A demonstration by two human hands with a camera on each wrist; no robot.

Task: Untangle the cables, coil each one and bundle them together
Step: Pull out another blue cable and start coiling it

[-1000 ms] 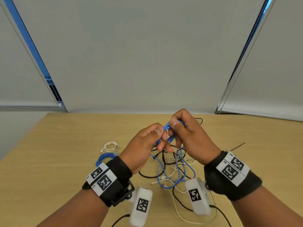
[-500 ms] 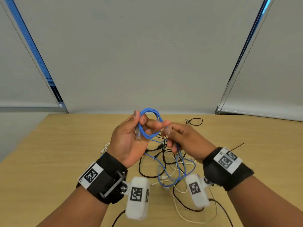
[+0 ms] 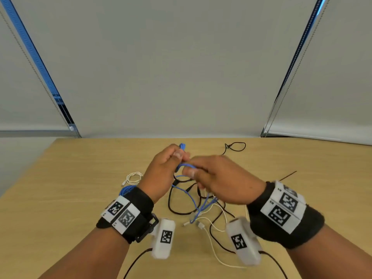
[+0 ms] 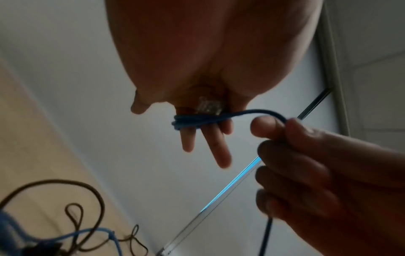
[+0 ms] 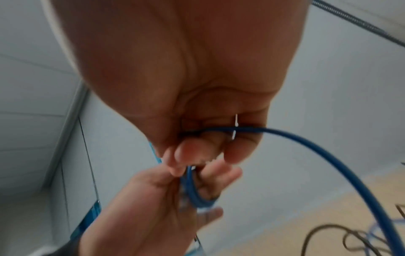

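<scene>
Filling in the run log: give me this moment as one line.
step: coiling | left hand: blue cable looped round fingers | right hand: pinches same cable, feeding | table: black and white cables tangled

Head view: right hand (image 3: 219, 178) motion-blurred, its fingertips indistinct; blue cable (image 3: 186, 165) mostly hidden between both hands. Blue coil (image 3: 126, 190) half covered by the left wrist strap. Black cable (image 3: 182, 200) and white cable (image 3: 216, 252) too tangled to trace where they cross. Left wrist view: clear plug (image 4: 209, 106) smeared, type unreadable; cables at the lower left corner cut by the edge. Right wrist view: left hand (image 5: 157, 204) blurred, wrist cropped
</scene>
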